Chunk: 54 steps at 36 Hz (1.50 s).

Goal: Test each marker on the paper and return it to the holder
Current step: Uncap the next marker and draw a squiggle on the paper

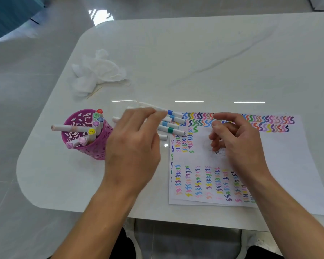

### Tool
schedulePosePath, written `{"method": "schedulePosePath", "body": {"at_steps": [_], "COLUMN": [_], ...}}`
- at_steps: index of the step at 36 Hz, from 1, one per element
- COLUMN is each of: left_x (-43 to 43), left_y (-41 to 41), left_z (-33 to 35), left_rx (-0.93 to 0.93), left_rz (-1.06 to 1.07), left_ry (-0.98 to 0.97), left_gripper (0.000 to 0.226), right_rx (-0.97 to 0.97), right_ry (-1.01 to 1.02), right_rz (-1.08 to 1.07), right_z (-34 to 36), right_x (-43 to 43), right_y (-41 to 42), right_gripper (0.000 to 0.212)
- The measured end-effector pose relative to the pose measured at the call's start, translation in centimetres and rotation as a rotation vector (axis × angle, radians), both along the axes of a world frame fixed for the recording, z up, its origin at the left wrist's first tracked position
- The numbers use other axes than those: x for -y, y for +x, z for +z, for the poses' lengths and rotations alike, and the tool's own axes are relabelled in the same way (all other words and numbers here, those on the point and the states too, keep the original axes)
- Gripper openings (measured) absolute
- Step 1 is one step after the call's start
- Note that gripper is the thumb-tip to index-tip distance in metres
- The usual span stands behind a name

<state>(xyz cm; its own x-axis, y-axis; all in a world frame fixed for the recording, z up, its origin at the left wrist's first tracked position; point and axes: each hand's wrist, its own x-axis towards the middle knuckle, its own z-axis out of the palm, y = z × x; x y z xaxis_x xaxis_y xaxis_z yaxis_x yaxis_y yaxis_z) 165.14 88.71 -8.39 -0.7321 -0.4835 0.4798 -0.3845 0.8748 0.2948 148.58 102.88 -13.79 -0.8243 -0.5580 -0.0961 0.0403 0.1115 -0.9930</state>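
Lying by paper (288,165): white markers (173,126), blue/teal bands; L hand (133,144) loose atop; R hand (238,141) grip unclear.

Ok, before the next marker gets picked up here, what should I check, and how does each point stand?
1. Loose markers within reach of the left hand: ok, they lie at its fingertips.
2. Left grip on a marker: cannot tell, the fingers cover the barrels.
3. Right hand free: cannot tell, its fingers curl over the paper and hide anything held.
4. Blank space on the paper: ok.
5. Holder upright: ok.
6. Holder opening unblocked: not ok, one marker lies across its rim.
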Motion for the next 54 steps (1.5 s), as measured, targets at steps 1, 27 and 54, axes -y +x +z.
{"method": "schedulePosePath", "body": {"at_steps": [1,27,54], "left_x": [-0.1,-0.4,-3.7], "left_y": [-0.1,-2.0,-4.4], "left_z": [-0.3,-2.2,-1.4], "left_rx": [0.057,0.223,-0.332], "left_rz": [-0.005,0.035,-0.076], "left_ry": [0.028,0.191,0.942], "left_gripper": [0.040,0.015,0.020], "right_rx": [0.001,0.025,-0.355], "right_ry": [-0.004,0.005,0.226], "right_rz": [-0.001,0.007,0.426], "right_z": [0.0,0.1,1.3], "right_x": [0.0,-0.6,-1.8], "right_y": [0.0,-0.4,0.2], "right_gripper": [0.010,0.010,0.009]}}
